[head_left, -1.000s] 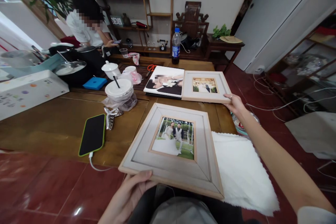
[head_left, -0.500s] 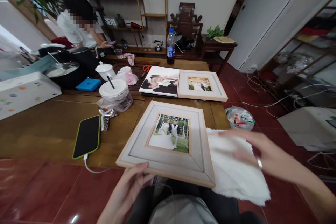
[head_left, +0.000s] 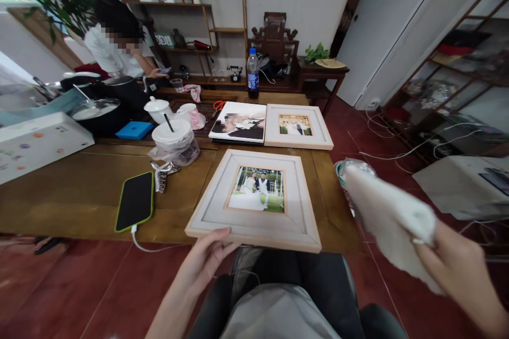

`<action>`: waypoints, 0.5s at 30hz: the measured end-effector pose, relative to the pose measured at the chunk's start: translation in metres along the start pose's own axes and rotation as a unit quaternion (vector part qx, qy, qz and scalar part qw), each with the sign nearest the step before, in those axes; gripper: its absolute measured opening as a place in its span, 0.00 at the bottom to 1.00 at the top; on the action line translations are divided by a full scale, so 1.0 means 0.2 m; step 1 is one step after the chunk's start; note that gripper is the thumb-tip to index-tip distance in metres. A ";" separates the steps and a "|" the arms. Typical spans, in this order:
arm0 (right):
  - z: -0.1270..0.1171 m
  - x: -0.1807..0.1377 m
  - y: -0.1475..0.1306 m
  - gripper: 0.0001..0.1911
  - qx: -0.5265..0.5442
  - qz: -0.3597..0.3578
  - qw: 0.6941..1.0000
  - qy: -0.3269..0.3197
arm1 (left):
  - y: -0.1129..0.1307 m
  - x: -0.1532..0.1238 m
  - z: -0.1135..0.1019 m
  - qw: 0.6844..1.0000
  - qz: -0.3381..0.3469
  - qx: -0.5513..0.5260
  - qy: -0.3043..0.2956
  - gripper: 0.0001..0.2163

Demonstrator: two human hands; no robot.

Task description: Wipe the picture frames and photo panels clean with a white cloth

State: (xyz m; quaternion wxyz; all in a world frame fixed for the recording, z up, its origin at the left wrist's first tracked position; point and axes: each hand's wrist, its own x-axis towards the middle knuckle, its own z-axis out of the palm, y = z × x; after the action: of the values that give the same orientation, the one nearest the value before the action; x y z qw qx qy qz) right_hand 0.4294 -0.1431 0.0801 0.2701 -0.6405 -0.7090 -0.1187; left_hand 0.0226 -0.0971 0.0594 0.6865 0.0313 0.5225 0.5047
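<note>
A pale wooden picture frame [head_left: 302, 185] with a wedding photo of two people lies at the table's front edge. My left hand [head_left: 207, 259] grips its lower left edge, thumb on top and fingers underneath. Off to the right, past the table edge, my right hand [head_left: 457, 259] holds a white cloth [head_left: 389, 212] in the air; the cloth is blurred and hangs from the fingers. Behind the near frame lie a second pale picture frame [head_left: 326, 135] and a photo panel [head_left: 238, 122] side by side.
Around the wooden table [head_left: 79, 201] are a charging phone [head_left: 135, 202], a lidded cup in plastic [head_left: 175, 143], a blue box [head_left: 134, 130], a white box [head_left: 43, 145] and a drink bottle [head_left: 253, 71]. A lined bin [head_left: 345, 175] stands right. A person [head_left: 119, 53] sits at the far left.
My right hand has picked up the white cloth from the table's right side and swung it out to the right. The near frame now lies flatter, with my left hand still on its edge.
</note>
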 end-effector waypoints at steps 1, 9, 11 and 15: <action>-0.02 0.01 0.01 0.26 -0.035 0.038 0.998 0.039 | -0.01 0.00 0.01 1.000 -0.012 0.005 -0.011 0.18; 0.26 0.12 -0.30 0.38 0.081 -0.151 0.985 0.009 | -0.19 0.00 0.14 0.993 -0.077 0.005 -0.092 0.13; 0.32 0.15 -0.34 0.34 0.108 -0.192 0.975 -0.004 | -0.23 -0.01 0.14 0.992 -0.069 -0.021 -0.108 0.10; 0.34 0.15 -0.35 0.27 0.117 -0.207 0.971 -0.025 | -0.24 -0.08 0.02 0.980 -0.071 0.013 -0.188 0.09</action>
State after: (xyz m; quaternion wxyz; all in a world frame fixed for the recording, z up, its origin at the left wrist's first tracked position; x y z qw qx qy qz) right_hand 0.3451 -0.0923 0.0526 0.2953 -0.4466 -0.8415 -0.0723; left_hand 0.0579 -0.1290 0.0450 0.8059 0.0976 0.3917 0.4332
